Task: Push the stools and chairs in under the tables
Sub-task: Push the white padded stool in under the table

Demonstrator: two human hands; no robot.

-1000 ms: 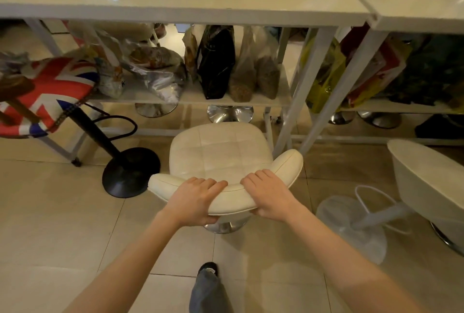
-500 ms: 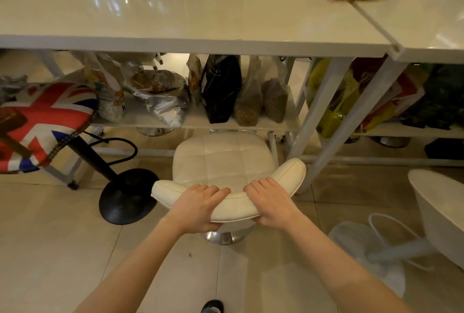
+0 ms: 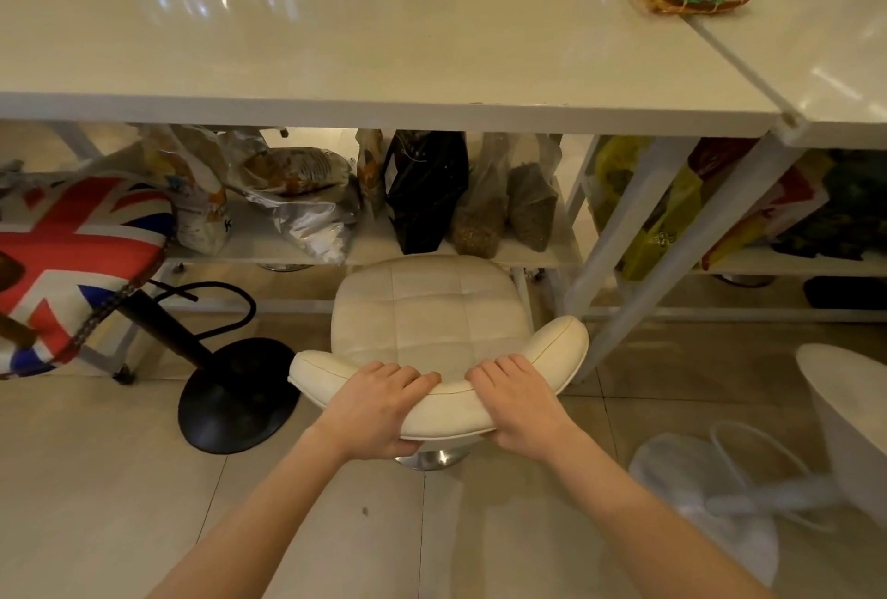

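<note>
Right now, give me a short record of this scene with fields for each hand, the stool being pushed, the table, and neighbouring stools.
left hand: grips the backrest
right hand: grips the backrest
cream quilted leather stool: front edge of seat at the lower shelf, backrest not under the top
glossy white table: bags on its lower shelf
Union Jack stool: left, black base
white moulded stool: right edge
</note>
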